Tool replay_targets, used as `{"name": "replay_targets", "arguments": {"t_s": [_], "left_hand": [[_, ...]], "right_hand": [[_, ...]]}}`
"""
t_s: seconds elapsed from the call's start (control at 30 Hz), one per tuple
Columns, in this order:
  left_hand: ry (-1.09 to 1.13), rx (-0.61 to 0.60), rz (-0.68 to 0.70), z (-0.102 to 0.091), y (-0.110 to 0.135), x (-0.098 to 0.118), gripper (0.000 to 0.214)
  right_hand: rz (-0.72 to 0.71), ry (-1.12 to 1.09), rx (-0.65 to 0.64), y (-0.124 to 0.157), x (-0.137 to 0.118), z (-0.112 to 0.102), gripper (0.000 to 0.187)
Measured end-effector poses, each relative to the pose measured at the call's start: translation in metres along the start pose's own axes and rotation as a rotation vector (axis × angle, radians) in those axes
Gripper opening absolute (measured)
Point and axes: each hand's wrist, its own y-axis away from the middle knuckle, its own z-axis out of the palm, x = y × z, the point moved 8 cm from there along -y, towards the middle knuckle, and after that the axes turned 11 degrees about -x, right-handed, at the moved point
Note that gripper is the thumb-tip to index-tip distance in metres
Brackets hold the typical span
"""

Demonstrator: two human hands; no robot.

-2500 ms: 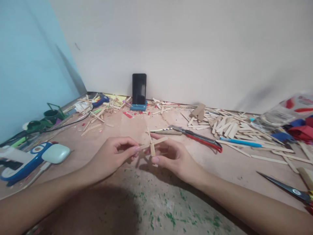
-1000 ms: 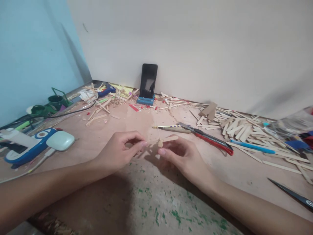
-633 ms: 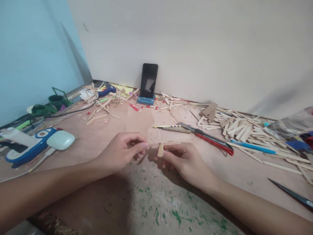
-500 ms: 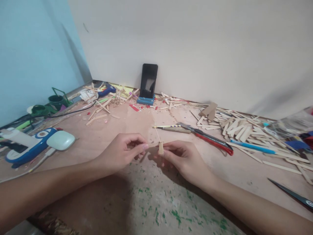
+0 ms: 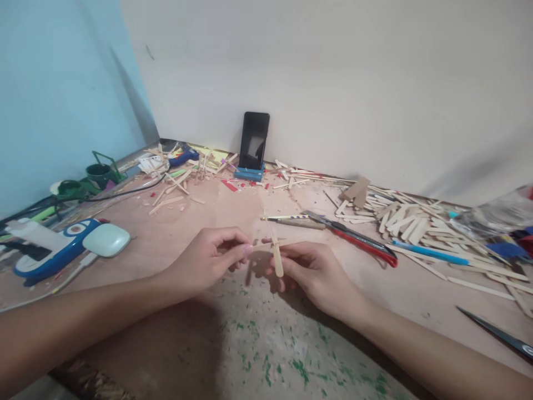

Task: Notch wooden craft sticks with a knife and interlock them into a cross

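Observation:
Between my hands is a small cross of wooden craft sticks [image 5: 278, 264], one stick lying sideways and another crossing it, its rounded end pointing toward me. My left hand [image 5: 212, 255] pinches the left end of the sideways stick between thumb and fingertips. On the other side, my right hand [image 5: 318, 272] has its thumb and fingers closed on the cross near the crossing; part of the sticks is hidden behind them. Just beyond lie a patterned pencil [image 5: 283, 217] and a red-and-black utility knife [image 5: 358, 239].
A phone [image 5: 254, 141] leans upright in a blue stand [image 5: 249, 174] by the wall. Loose craft sticks [image 5: 403, 219] are heaped at the right, with a blue pen [image 5: 431, 253]. Dark scissors [image 5: 491, 329] lie front right. A blue glue gun [image 5: 183, 157] is back left.
The crossing stick has tilted, so more of its length and its rounded end show toward me. Both hands keep their hold in nearly the same place. The camera view has shifted slightly.

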Motion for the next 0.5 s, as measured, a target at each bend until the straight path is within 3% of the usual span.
{"name": "replay_targets", "arguments": {"t_s": [0.33,0.5], "left_hand": [[0.003,0.000,-0.030,0.000,-0.001,-0.007,0.035],[-0.034,0.075,-0.058,-0.005,-0.002,-0.010,0.033]], "right_hand": [[0.061,0.025,0.017,0.002,0.005,-0.002,0.036],[0.050,-0.004,0.093,0.000,-0.003,-0.006,0.054]]}}
